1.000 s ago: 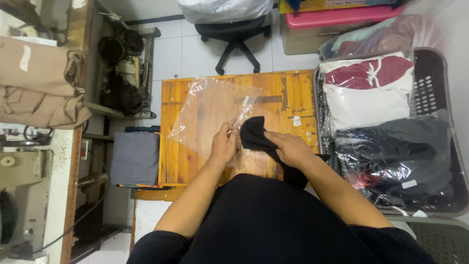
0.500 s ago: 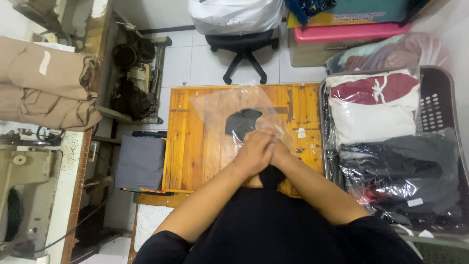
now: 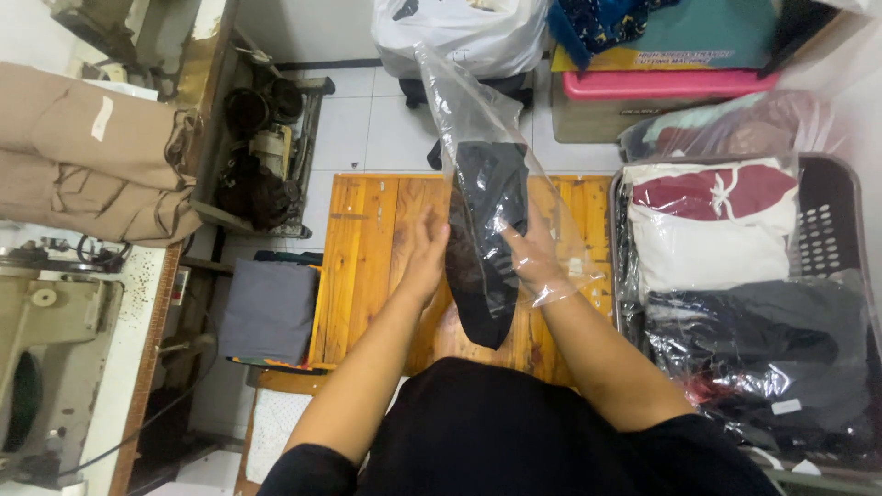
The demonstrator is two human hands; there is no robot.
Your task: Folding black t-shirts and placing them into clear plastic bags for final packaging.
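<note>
A: Item one?

B: Black garment (image 3: 485,241), folded, partly inside a clear bag (image 3: 478,147). Lower end hangs out of the bag's mouth, above the table (image 3: 367,257).

A: Held how?

B: Left hand (image 3: 425,260) flat against the left side of the bag, fingers straight and open, pressing rather than gripping. Right hand (image 3: 535,262) on the right side, fingers spread over the plastic; whether it pinches the film or only presses, I cannot tell. The two seem to sandwich the bundle so it stays folded while upright.

A: Bag position?

B: Raised, closed end up and away from the person, mouth toward the lap. Held off the table, likely so the garment can slide along it.

A: Surroundings?

B: Wooden slat table directly below. To the right, a dark basket (image 3: 831,230) with bagged clothes: a white and maroon one (image 3: 707,220) on top, dark ones (image 3: 763,358) nearer, within reach of the right hand. Left, a grey folded cloth (image 3: 268,308) on a lower shelf, tan fabric (image 3: 83,152) and a sewing machine (image 3: 37,367). Far side: white sack (image 3: 459,32), pink bin (image 3: 671,84).
</note>
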